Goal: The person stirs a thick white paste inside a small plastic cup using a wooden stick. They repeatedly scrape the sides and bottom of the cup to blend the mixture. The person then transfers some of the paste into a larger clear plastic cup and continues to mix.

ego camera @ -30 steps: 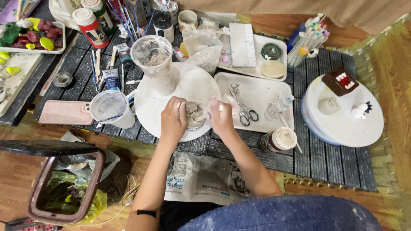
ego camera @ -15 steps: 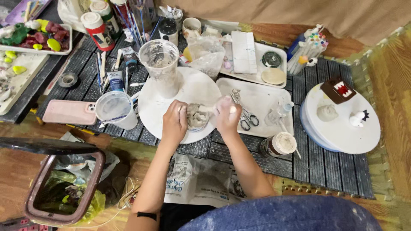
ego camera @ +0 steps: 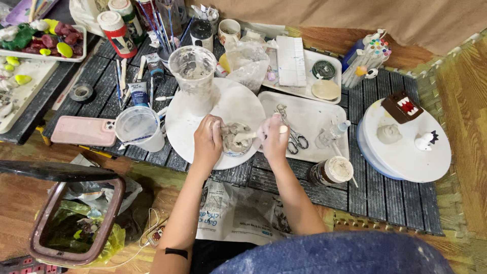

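I see left hand (ego camera: 207,143) cupping small bowl (ego camera: 235,139) of grey paste at round board's (ego camera: 228,104) near edge; right hand (ego camera: 275,138) fingers pinch a stick (ego camera: 244,136) in it. Mix looks lumpy, approx. half done.

A red bottle (ego camera: 116,33) with a white cap and a pale label stands far up and left of the left hand (ego camera: 207,142). A small blue-and-white tube (ego camera: 138,94) lies nearer, up and to its left. A pink phone (ego camera: 83,131), lying face down, rests well left of that hand. A clear crumpled plastic bag (ego camera: 248,63) sits above both hands. A brown jar (ego camera: 329,172) with a white lid and a dark label stands just right of the right hand (ego camera: 274,139). A printed newspaper sheet (ego camera: 238,213) lies below the hands, under the forearms.
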